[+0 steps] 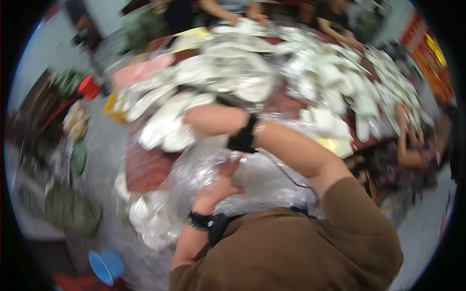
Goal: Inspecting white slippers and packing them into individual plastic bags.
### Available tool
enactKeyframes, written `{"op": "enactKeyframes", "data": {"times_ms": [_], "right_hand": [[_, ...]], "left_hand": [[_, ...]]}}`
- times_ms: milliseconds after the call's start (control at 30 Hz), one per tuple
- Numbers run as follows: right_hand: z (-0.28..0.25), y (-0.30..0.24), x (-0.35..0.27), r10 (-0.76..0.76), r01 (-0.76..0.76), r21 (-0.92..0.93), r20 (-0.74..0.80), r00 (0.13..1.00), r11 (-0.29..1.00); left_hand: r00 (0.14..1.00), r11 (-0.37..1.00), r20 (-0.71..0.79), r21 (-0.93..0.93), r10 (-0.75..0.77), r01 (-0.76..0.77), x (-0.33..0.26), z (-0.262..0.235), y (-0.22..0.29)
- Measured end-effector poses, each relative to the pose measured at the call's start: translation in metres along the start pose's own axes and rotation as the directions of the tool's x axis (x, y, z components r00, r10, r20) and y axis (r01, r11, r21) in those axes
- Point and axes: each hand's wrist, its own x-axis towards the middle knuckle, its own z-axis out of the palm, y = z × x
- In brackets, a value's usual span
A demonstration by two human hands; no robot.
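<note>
1. The dark red, wood-grained worktop point(145, 167) spreads across the middle, mostly covered.
2. White, flat, rounded pieces point(167, 121), many wrapped in clear plastic, are heaped over its far and left parts and along the right.
3. Crumpled, shiny clear plastic sheeting point(272, 182) lies at the near side, between the worktop and the person's body; whether it is a bag cannot be told.
4. The right hand point(206, 120) reaches across to the left, its fingers at the nearest white pieces; blur hides whether they pinch one or only touch.
5. The left hand point(218, 186) rests against the sheeting, nearer than the right, thumb and fingers spread apart.
6. A blue, round plastic bucket point(107, 267) tilts on the floor, near left; its contents cannot be made out.
7. A yellow, straight-edged container point(114, 109) sits at the worktop's left edge, plastic-wrapped white pieces just beside or in it.
8. A small red, round container point(89, 88) stands far left, contents unclear.
</note>
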Motion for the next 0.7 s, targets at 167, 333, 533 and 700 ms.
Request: {"op": "enactKeyframes", "data": {"times_ms": [167, 333, 533, 700], "right_hand": [[0.058, -0.013, -0.013, 0.013, -0.007, 0.030, -0.183, 0.983, 1.000], [0.056, -0.027, -0.017, 0.138, -0.153, -0.070, -0.183, 0.973, 0.986], [0.076, -0.031, -0.010, 0.158, -0.200, -0.099, -0.330, 0.931, 0.975], [0.085, -0.027, -0.014, 0.101, -0.170, -0.134, -0.410, 0.907, 0.976]], "left_hand": [[0.970, 0.983, -0.182, 0.120, 0.163, -0.142, -0.002, 0.009, -0.017], [0.991, 0.979, -0.070, 0.177, 0.117, -0.103, -0.003, 0.009, -0.020], [0.979, 0.971, -0.112, 0.186, 0.173, -0.150, 0.001, 0.009, -0.021], [0.983, 0.974, -0.089, 0.176, 0.162, -0.145, 0.006, 0.010, -0.026]]}}
